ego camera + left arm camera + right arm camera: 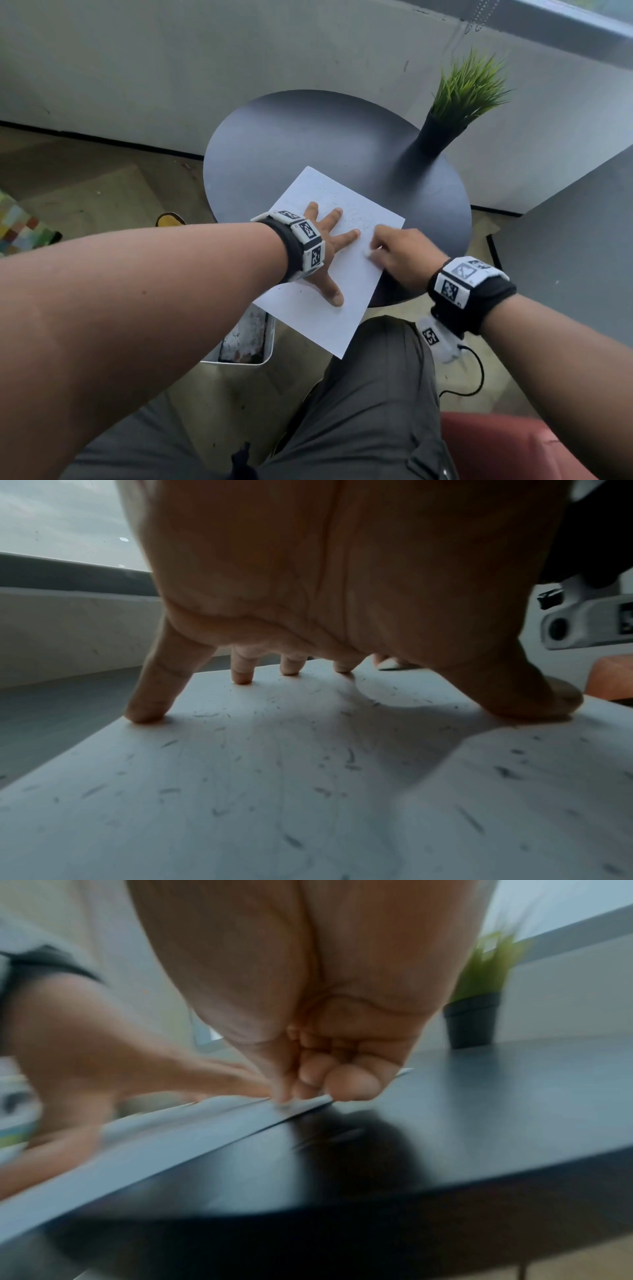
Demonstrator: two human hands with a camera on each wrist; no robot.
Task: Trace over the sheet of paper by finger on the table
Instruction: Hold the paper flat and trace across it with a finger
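From the head camera, the left hand (322,250) lies spread flat on the sheet of paper (329,308), fingers straight and splayed, thumb stretched toward the person's body. The sheet rests on the round dark table (308,144), and its near corner juts out past the table's edge over the person's lap. Just to the right of the left hand's fingertips, the right hand (400,253) is curled over the paper's right margin, knuckles up; what its fingertips are doing is hidden from here. Faint pencil lines show on the paper beyond the left fingers, too pale to read. Both wrists carry bands with black-and-white square markers. Beyond the right hand stands a potted plant (455,113).

The left wrist camera shows the left hand (342,588) arched over the sheet (308,791), all five fingertips (143,712) pressing down on it. Small grey flecks are scattered across the paper.

The right wrist camera, blurred, shows the right hand (325,1069) with fingers curled in, its lowest fingertips (352,1088) touching the paper's edge (205,1118) where it meets the table (479,1110). Whether it pinches anything I cannot tell. The plant (479,1010) stands behind, to its right.
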